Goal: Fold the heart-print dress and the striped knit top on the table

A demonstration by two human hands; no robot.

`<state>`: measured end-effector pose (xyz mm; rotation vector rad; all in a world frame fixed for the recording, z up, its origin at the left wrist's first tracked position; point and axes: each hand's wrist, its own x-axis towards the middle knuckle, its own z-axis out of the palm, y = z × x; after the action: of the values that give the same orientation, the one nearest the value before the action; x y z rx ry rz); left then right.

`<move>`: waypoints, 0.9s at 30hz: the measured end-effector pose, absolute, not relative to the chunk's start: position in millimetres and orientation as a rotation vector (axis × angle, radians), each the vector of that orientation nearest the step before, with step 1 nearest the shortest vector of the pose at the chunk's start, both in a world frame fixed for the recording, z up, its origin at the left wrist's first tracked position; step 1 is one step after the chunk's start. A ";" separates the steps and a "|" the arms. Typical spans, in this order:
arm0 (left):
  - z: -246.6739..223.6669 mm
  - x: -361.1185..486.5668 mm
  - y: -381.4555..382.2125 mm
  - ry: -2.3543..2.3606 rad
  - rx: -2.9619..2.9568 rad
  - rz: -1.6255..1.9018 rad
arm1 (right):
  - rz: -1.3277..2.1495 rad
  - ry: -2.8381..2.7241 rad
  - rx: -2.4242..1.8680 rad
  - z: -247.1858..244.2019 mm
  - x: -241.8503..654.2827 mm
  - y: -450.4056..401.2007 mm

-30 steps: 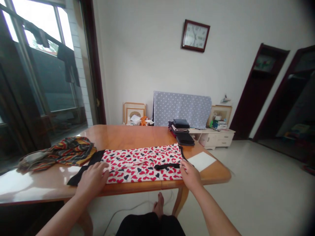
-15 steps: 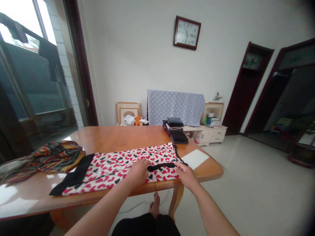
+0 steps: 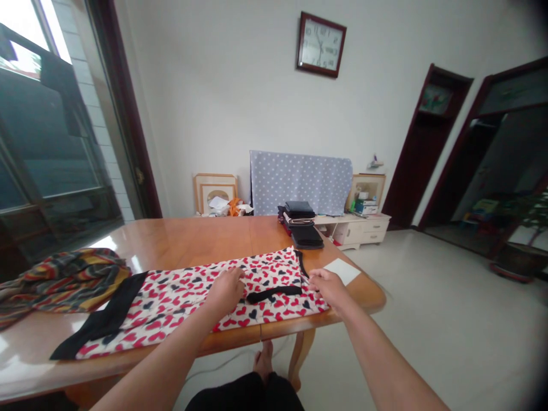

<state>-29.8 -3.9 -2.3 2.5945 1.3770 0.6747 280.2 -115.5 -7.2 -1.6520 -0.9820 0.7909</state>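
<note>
A white garment [image 3: 180, 308] printed with red and navy hearts lies spread on the wooden table [image 3: 192, 240], with black trim along its left end. My left hand [image 3: 225, 293] sits on the middle of the fabric, fingers curled into it. My right hand [image 3: 329, 287] is at the garment's right end, its fingers gathered at the black-edged hem. A black strap [image 3: 274, 294] lies across the fabric between my hands. A fold seems to run through the right part, but the hands partly hide it.
A striped multicoloured cloth [image 3: 64, 281] lies at the table's left side. Beyond the garment stands a stack of dark folded items [image 3: 298, 220]. A white card [image 3: 341, 271] lies near the right table edge. Behind the table are a low white cabinet [image 3: 353, 230] and a polka-dot board [image 3: 299, 182].
My left hand has moved right, from the garment's left part to its middle. The fabric and black strap have shifted slightly under my hands. The view has also swung a little.
</note>
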 end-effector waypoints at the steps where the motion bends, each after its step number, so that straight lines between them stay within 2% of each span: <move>1: -3.0 -29.1 -0.6 1.370 2.559 0.709 | 0.785 -0.977 -1.699 -5.0 280.6 -108.9; 10: -23.1 -22.9 20.3 1.289 2.474 0.826 | 0.863 -1.004 -1.835 0.3 272.9 -58.5; 19: -28.9 -30.2 24.2 1.316 2.226 0.733 | 0.923 -1.004 -1.818 -3.2 266.4 -39.3; 27: -24.0 -33.3 20.6 1.258 2.179 0.692 | 0.880 -1.282 -1.761 21.7 272.8 -23.8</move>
<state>-33.3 20.6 -24.0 2.1790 1.2576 0.6917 272.8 -23.8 21.7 -1.7614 -1.2824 0.8796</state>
